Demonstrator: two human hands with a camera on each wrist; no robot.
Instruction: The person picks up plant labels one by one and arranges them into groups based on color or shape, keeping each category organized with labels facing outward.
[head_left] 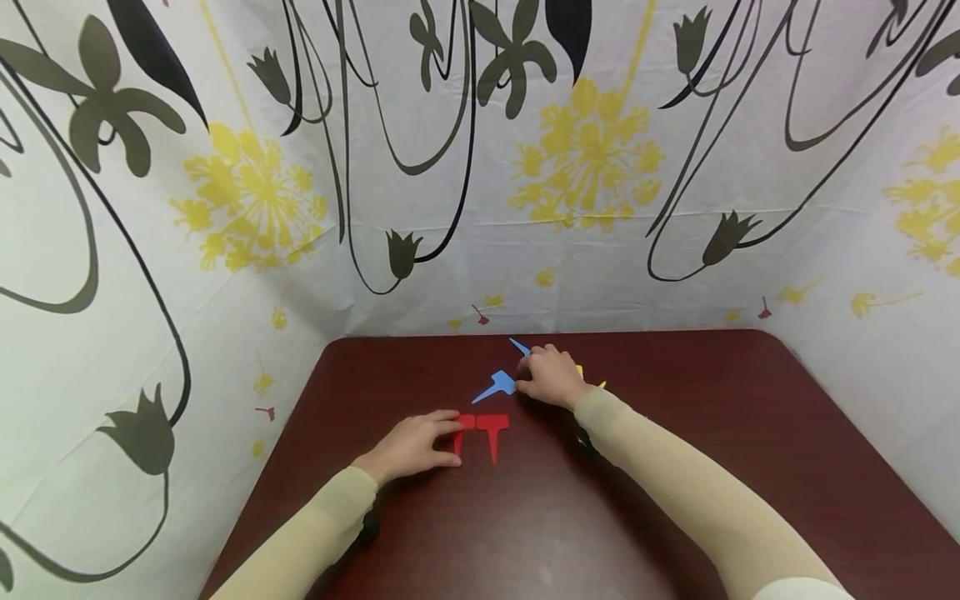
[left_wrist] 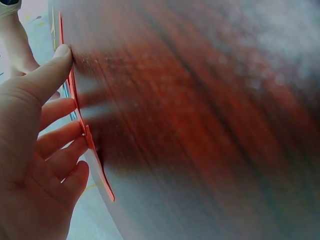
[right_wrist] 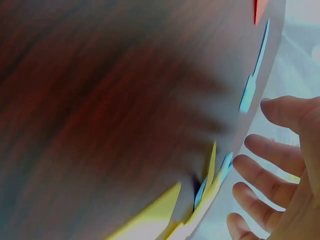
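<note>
Nearest on the desk (head_left: 525, 533), the left hand (head_left: 411, 447), loosely spread, touches the left of two red markers (head_left: 492, 423) at its three o'clock; a slight drag could skew the pair. Toward one o'clock, the right hand (head_left: 553, 377), fingers parted and gripping nothing, could brush the blue markers (head_left: 501, 383) or overlapping yellow markers (right_wrist: 150, 215) askew. Count: two red, at least two blue, at least two yellow, partly hidden.

Right sleeve (head_left: 675, 475): pale yellow-green, long, close-fitting | right cuff (head_left: 602, 410): banded, at right sleeve's hand end | right dark piece (head_left: 585, 439): small, black, beneath right sleeve's cuff, detail unclear | white cloth (head_left: 802, 588): at right sleeve's lower end | left sleeve (head_left: 300, 546): same shade, left of right sleeve | left dark piece (head_left: 369, 527): black, on side facing right sleeve
</note>
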